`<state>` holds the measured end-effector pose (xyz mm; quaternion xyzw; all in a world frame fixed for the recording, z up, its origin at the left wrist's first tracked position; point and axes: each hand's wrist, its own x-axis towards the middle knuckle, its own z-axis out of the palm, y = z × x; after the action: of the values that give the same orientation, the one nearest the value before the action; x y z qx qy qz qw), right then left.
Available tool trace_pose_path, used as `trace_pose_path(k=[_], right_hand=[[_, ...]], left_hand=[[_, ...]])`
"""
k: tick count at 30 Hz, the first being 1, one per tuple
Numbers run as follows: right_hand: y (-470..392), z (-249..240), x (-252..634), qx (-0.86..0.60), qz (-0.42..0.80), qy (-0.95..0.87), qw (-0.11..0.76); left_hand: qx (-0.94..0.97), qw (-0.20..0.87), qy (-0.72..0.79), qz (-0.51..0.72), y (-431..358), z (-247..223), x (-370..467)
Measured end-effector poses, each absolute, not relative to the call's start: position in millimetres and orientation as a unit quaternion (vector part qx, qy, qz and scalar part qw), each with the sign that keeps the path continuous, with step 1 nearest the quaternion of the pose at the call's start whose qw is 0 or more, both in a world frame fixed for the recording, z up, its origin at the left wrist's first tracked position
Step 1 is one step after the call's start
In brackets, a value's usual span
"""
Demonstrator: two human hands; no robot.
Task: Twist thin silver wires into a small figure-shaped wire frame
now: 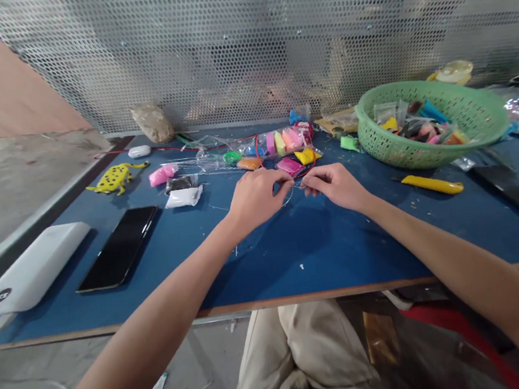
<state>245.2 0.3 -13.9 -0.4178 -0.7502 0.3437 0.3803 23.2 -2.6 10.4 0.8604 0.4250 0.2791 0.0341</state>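
Over the blue tabletop [344, 253], my left hand [258, 197] and my right hand [337, 187] are close together, fingertips pinched. Between them runs a thin, clear strand [297, 185], like fine thread or wire; part of it loops below my left fingers. Just beyond my fingertips lie a magenta packet [290, 165], a yellow packet [306, 155] and an orange packet [249, 164]. A thin red cord [258, 147] curves among them. Left of my left hand are pink [163, 174], black [181, 183] and white [184, 197] packets.
A green plastic basket [377, 141] of small packets stands at right, with a yellow utility knife [433, 184] before it. At left are a yellow toy frog [117, 178], a black phone [119, 248] and a white power bank [32, 266]. A perforated metal panel [229, 39] rises behind.
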Motion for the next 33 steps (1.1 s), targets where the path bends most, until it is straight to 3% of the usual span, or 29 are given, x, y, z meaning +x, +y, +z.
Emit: trace_pose_path(k=[18, 27, 33], right_hand=[[-14.5, -5.6, 238.2, -0.402, 0.259, -0.787, 0.391], [-21.3, -4.8, 235.2, -0.362, 0.043, -0.814, 0.453], [-18.2, -5.0, 238.6, -0.321, -0.12, -0.847, 0.406]], left_hand=[[0.851, 0.108, 0.381, 0.345, -2.6, 6.3, 25.1], [0.852, 0.012, 0.325, 0.409, 0.2, 6.8, 25.0], [0.844, -0.031, 0.337, 0.416, -6.0, 9.8, 30.1]])
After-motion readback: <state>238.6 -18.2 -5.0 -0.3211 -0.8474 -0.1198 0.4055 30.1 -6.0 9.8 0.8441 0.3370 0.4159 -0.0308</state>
